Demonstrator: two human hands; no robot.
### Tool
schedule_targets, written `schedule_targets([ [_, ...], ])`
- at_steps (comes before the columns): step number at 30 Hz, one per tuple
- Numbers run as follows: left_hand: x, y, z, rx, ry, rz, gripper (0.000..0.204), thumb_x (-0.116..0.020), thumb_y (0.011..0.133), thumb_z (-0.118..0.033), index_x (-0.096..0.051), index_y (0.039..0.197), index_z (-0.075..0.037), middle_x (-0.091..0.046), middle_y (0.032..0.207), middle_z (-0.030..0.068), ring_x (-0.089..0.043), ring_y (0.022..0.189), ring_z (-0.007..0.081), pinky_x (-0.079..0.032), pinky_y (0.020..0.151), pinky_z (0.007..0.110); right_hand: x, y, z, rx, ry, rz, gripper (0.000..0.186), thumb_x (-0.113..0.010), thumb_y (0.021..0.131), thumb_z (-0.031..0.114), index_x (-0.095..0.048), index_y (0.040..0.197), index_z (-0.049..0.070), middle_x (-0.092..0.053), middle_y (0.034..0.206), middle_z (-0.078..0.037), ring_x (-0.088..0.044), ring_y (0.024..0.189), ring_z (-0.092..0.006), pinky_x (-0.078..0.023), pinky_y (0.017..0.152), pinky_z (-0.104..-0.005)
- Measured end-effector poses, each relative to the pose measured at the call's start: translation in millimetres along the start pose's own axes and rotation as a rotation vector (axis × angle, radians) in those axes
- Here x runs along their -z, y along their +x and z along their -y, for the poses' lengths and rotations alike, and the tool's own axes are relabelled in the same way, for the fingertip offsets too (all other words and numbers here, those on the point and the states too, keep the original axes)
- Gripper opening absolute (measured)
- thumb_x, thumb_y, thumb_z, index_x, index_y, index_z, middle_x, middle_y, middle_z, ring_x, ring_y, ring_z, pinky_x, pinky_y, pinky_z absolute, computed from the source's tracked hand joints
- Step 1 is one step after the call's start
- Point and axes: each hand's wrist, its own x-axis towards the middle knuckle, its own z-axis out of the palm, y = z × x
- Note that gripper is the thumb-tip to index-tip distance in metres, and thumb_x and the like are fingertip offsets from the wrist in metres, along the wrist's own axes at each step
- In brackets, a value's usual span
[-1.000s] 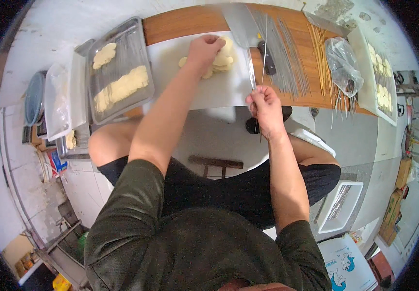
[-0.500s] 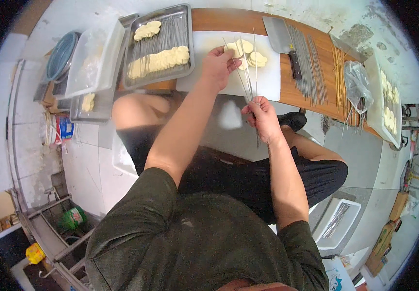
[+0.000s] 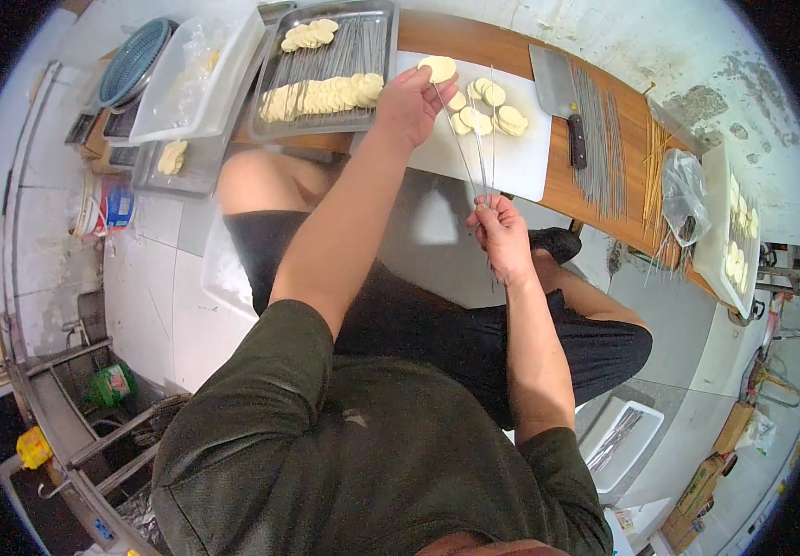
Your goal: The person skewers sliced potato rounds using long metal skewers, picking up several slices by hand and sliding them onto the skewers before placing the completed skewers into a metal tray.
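Pinched in my left hand [image 3: 408, 107] is a round pale-yellow slice [image 3: 438, 67], at the upper end of a thin metal skewer; whether it is pierced is unclear. My right hand [image 3: 498, 232], lower down, is closed on several long metal skewers [image 3: 483, 171] that fan upward. Beneath their upper ends, piles of similar slices [image 3: 511, 119] lie on a white cutting board [image 3: 525, 167]. A steel tray [image 3: 386, 56] with rows of slices and skewers is left of the board. To its right lie a cleaver [image 3: 550, 82] and loose metal skewers [image 3: 600, 148].
Clear plastic bins [image 3: 154, 116] and a blue basket [image 3: 131, 60] stand at left. Bamboo skewers [image 3: 652, 190], a plastic bag [image 3: 683, 185] and a white container of slices [image 3: 711, 269] occupy the wooden table's [image 3: 442, 35] right end. A skewer bin [image 3: 630, 422] is low at right.
My left hand has moved up from the piles and now holds a slice out at the skewer's end. My right hand has shifted slightly lower. The view has shifted.
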Motion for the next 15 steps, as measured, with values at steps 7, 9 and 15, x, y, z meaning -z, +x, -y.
schedule_targets([
  [7, 2.4, 4.3, 1.3, -0.013, -0.029, -0.015, 0.022, -0.046, 0.095, -0.01, -0.047, 0.11, 0.006, -0.058, 0.11, 0.0145, -0.061, 0.105, 0.03, -0.055, 0.084, 0.034, 2.9, 1.8, 0.6, -0.016, 0.008, -0.006, 0.009, -0.053, 0.093, 0.013, -0.056, 0.098, 0.006, -0.059, 0.071, 0.0, -0.041, 0.053, -0.0032, -0.032, 0.047, -0.0182],
  [9, 4.3, 6.3, 3.0, -0.017, -0.035, -0.033, 0.026, -0.047, 0.095, -0.011, -0.047, 0.115, 0.006, -0.059, 0.112, 0.015, -0.062, 0.102, 0.0296, -0.055, 0.083, 0.034, 1.6, 2.0, -0.2, -0.011, 0.012, 0.001, 0.009, -0.052, 0.093, 0.013, -0.056, 0.098, 0.006, -0.059, 0.071, 0.0, -0.042, 0.053, -0.0032, -0.032, 0.047, -0.0181],
  [15, 2.1, 5.8, 6.2, -0.021, -0.043, -0.032, 0.025, -0.048, 0.094, -0.008, -0.048, 0.114, 0.006, -0.06, 0.109, 0.0135, -0.062, 0.102, 0.0283, -0.055, 0.083, 0.033, -0.8, 0.0, 0.8, -0.04, 0.041, -0.021, 0.009, -0.052, 0.092, 0.012, -0.055, 0.098, 0.006, -0.058, 0.07, 0.0, -0.04, 0.05, -0.0034, -0.03, 0.044, -0.0182],
])
